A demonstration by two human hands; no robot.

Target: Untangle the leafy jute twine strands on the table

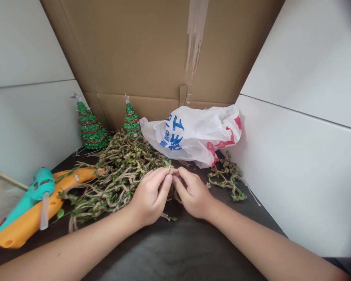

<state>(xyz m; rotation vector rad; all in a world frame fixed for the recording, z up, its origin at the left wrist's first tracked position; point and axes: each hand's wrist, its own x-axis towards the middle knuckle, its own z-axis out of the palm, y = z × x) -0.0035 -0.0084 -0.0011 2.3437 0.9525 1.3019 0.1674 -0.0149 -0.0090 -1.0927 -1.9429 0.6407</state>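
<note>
My left hand [152,195] pinches a piece of twine with small green leaves [169,166] between thumb and forefinger. Meeting it at the fingertips, my right hand [193,193] is also closed in a pinch on the leafy twine; most of what lies between the fingers is hidden. Behind and to the left of my hands spreads a tangled pile of leafy twine [123,168]. A smaller clump of the same twine [229,177] lies to the right on the dark tabletop [181,249].
A white plastic bag [199,132] with blue and red print lies at the back. Two small green Christmas trees [90,128] stand behind the pile. At left are a teal glue gun [32,195] and an orange tool [32,220]. Cardboard [134,50] and white panels [298,156] enclose the table.
</note>
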